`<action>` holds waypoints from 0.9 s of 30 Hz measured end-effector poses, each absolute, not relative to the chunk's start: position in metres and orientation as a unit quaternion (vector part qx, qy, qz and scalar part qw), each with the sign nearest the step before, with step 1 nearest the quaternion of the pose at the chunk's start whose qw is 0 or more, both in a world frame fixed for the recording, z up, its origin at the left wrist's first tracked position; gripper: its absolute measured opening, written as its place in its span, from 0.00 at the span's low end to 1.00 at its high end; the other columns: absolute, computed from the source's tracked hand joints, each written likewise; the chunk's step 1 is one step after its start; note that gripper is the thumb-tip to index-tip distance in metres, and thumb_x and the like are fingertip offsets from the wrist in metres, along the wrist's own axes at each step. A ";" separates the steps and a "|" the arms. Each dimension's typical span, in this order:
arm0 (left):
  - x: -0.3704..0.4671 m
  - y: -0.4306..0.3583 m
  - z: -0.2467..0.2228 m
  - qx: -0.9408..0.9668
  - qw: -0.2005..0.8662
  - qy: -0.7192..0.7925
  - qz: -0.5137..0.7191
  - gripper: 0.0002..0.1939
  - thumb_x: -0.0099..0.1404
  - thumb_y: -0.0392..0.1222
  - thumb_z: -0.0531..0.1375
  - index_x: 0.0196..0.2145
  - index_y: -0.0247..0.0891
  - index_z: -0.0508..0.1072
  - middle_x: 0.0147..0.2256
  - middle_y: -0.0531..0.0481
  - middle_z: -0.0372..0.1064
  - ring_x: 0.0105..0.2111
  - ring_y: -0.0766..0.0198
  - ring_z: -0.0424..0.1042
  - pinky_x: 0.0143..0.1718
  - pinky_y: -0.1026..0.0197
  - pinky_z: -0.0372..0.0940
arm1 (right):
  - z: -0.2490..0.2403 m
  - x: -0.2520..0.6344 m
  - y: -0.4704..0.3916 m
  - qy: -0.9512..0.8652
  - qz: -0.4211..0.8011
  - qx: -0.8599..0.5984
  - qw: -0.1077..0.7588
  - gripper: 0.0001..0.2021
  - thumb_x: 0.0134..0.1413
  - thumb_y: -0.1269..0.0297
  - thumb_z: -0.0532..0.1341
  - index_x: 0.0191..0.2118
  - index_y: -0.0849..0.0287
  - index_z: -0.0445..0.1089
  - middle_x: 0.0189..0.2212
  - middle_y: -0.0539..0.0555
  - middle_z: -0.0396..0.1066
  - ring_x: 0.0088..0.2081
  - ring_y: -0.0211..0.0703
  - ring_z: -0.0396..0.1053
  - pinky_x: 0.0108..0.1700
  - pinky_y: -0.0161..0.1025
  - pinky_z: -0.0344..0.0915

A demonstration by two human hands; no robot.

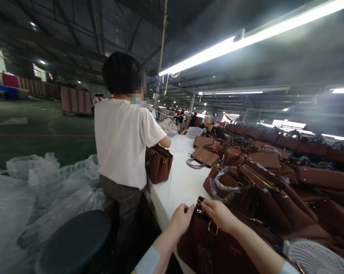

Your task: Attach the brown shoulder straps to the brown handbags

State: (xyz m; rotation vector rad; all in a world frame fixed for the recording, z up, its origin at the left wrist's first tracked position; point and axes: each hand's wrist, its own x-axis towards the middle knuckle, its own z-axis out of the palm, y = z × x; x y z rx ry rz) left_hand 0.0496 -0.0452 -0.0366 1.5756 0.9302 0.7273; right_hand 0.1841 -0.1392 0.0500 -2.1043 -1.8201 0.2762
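Observation:
A dark brown handbag (197, 243) with gold rings stands at the near edge of the white table (183, 182). My left hand (183, 219) is closed at the bag's left upper edge; what its fingers hold, if anything, is too small to tell. My right hand (217, 214) pinches the top edge of the same bag, beside a small gold buckle and above a gold ring. Just beyond lies another brown bag (208, 182) whose handles are wrapped in clear plastic.
Many brown bags (274, 190) are piled along the right. A person in a white shirt (120, 140) stands ahead on the left, at another bag (160, 167). A round dark stool (75, 239), plastic wrap (57, 190) and a white fan grille (317, 255) are nearby.

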 end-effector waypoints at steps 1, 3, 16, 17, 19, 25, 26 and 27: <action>0.050 -0.045 -0.037 0.652 0.577 0.391 0.299 0.19 0.64 0.54 0.59 0.26 0.35 0.69 0.24 0.50 0.65 0.30 0.60 0.65 0.36 0.59 0.58 | 0.052 0.183 -0.140 -0.641 0.099 -0.742 0.167 0.17 0.66 0.60 0.47 0.29 0.57 0.66 0.27 0.51 0.68 0.31 0.40 0.66 0.35 0.35 0.59; 0.048 -0.046 -0.037 0.634 0.615 0.381 0.273 0.22 0.62 0.59 0.59 0.29 0.33 0.71 0.25 0.50 0.66 0.28 0.62 0.65 0.33 0.60 0.59 | 0.057 0.181 -0.141 -0.643 0.100 -0.744 0.151 0.17 0.67 0.60 0.47 0.29 0.57 0.66 0.27 0.51 0.69 0.31 0.39 0.65 0.34 0.34 0.58; 0.043 -0.054 -0.033 0.565 0.679 0.375 0.283 0.21 0.60 0.55 0.64 0.31 0.30 0.75 0.25 0.48 0.71 0.25 0.66 0.67 0.27 0.64 0.60 | 0.060 0.171 -0.115 -0.663 0.044 -0.745 0.054 0.19 0.68 0.60 0.47 0.32 0.58 0.70 0.30 0.55 0.73 0.32 0.41 0.66 0.34 0.36 0.53; 0.042 -0.055 -0.032 0.564 0.680 0.370 0.286 0.20 0.60 0.54 0.65 0.30 0.30 0.75 0.24 0.48 0.71 0.24 0.66 0.67 0.27 0.64 0.60 | 0.060 0.170 -0.116 -0.665 0.044 -0.744 0.049 0.19 0.68 0.60 0.47 0.32 0.58 0.70 0.30 0.54 0.73 0.32 0.41 0.66 0.34 0.36 0.53; 0.043 -0.057 -0.031 0.564 0.676 0.368 0.300 0.18 0.61 0.52 0.64 0.31 0.30 0.76 0.25 0.48 0.71 0.24 0.66 0.67 0.27 0.64 0.61 | 0.059 0.170 -0.118 -0.669 0.046 -0.741 0.038 0.19 0.68 0.59 0.47 0.32 0.58 0.70 0.30 0.54 0.73 0.32 0.41 0.66 0.33 0.36 0.53; 0.041 -0.063 -0.034 0.610 0.581 0.378 0.384 0.04 0.60 0.39 0.63 0.32 0.35 0.75 0.32 0.49 0.72 0.31 0.65 0.69 0.38 0.61 0.64 | 0.061 0.170 -0.116 -0.684 0.057 -0.728 0.005 0.17 0.67 0.60 0.47 0.34 0.58 0.70 0.32 0.55 0.74 0.34 0.43 0.67 0.35 0.36 0.53; 0.040 -0.064 -0.035 0.639 0.539 0.373 0.403 0.03 0.60 0.37 0.63 0.31 0.36 0.75 0.32 0.49 0.71 0.31 0.65 0.68 0.39 0.61 0.64 | 0.061 0.169 -0.115 -0.686 0.058 -0.725 0.000 0.17 0.67 0.60 0.47 0.33 0.58 0.70 0.32 0.55 0.74 0.34 0.43 0.67 0.35 0.36 0.53; 0.039 -0.065 -0.035 0.671 0.489 0.365 0.420 0.01 0.60 0.36 0.62 0.31 0.36 0.74 0.32 0.49 0.71 0.31 0.65 0.68 0.39 0.60 0.64 | 0.062 0.169 -0.115 -0.689 0.059 -0.723 -0.003 0.18 0.67 0.60 0.47 0.33 0.58 0.71 0.32 0.55 0.74 0.34 0.43 0.67 0.36 0.36 0.53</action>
